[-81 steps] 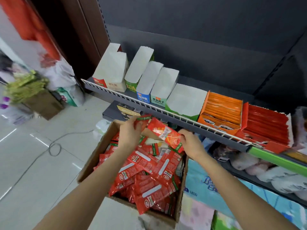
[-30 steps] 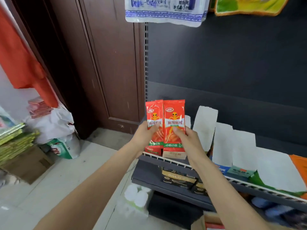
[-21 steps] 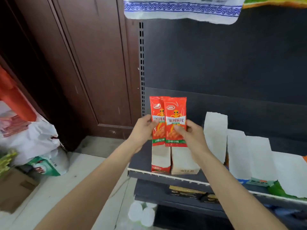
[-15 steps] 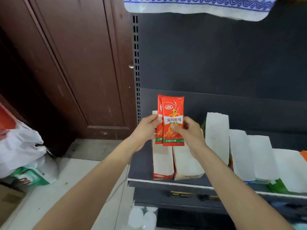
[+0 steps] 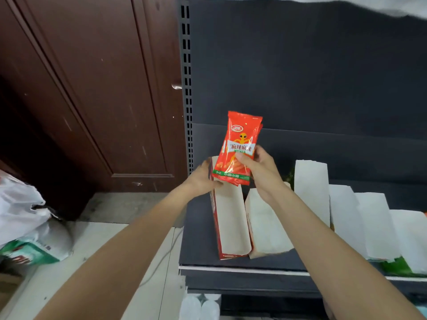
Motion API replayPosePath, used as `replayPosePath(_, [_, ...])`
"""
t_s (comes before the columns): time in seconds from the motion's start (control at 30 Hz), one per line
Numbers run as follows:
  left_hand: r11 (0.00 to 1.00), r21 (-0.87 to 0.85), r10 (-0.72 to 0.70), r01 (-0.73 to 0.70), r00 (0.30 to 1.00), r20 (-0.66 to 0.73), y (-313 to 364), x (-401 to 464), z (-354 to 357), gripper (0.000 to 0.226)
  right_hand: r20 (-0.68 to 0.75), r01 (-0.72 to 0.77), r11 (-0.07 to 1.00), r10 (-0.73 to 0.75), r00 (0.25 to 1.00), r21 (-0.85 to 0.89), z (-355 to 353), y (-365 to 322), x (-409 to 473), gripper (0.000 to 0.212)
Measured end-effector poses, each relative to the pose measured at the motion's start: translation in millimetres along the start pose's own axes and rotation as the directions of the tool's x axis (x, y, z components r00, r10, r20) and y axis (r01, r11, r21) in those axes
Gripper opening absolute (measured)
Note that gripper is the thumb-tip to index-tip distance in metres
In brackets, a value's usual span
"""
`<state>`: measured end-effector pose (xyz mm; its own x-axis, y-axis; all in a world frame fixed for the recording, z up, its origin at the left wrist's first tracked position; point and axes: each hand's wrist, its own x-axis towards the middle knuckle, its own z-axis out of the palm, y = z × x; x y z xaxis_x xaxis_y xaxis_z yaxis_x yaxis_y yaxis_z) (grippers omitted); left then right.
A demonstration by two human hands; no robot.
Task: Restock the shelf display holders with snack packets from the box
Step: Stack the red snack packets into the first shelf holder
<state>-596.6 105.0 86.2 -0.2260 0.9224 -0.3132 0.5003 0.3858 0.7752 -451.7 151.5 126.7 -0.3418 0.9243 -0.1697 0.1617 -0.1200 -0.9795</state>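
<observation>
A small stack of red snack packets [image 5: 240, 144] stands upright in the air, pinched at its right side by my right hand [image 5: 258, 167]. The stack's lower edge hovers just above the open top of the leftmost display holder [image 5: 233, 222], a white-lined carton with red sides on the dark shelf [image 5: 198, 239]. My left hand [image 5: 201, 179] grips that holder's upper left edge, thumb just under the packets. A second empty holder [image 5: 265, 227] stands against it on the right. The supply box is out of view.
Several more white-lined holders [image 5: 312, 188] line the shelf to the right. The perforated shelf upright [image 5: 186, 88] and a brown wooden door [image 5: 104, 88] are on the left. White bags [image 5: 23, 215] lie on the floor at lower left.
The two packets, earlier held side by side in both hands, are now stacked in my right hand. My left hand has dropped to the leftmost holder. The view has moved closer to the shelf.
</observation>
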Motion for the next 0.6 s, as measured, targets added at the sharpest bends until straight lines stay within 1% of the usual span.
replayPosePath(0.13, [1.000,-0.018,-0.011,0.012,1.000,0.019,-6.6,6.1,-0.8,0.083,-0.035,0.029,0.980,-0.037,0.999,-0.196,3.7,-3.9,11.6,0.035])
replayPosePath(0.23, [0.996,-0.074,-0.035,0.040,0.997,0.070,-10.3,5.0,-2.7,0.086,-0.013,0.050,0.937,-0.058,0.998,-0.346,8.3,-5.2,22.0,0.042])
replayPosePath(0.3, [0.994,-0.097,-0.035,0.044,0.995,0.097,-9.2,4.0,-5.9,0.093,0.005,0.044,0.918,-0.045,0.999,-0.395,14.3,-4.2,28.8,0.046])
replayPosePath(0.37, [0.997,-0.064,-0.024,0.031,0.993,0.113,-8.6,8.1,-9.8,0.101,0.000,0.012,0.905,-0.013,1.000,-0.426,19.9,-1.8,34.4,0.051])
replayPosePath(0.47, [0.998,-0.035,-0.038,0.044,0.985,0.166,-5.4,13.4,-14.3,0.093,-0.023,-0.015,0.882,0.005,1.000,-0.470,25.6,1.8,39.4,0.057])
replayPosePath(0.53, [0.998,-0.037,-0.046,0.054,0.982,0.185,-6.7,15.8,-15.1,0.087,-0.024,-0.001,0.865,-0.013,1.000,-0.502,26.8,3.2,41.4,0.057])
replayPosePath(0.6, [0.998,-0.038,-0.035,0.043,0.981,0.188,-9.3,16.6,-15.7,0.087,-0.036,0.019,0.840,-0.046,0.998,-0.543,27.2,3.8,43.2,0.056])
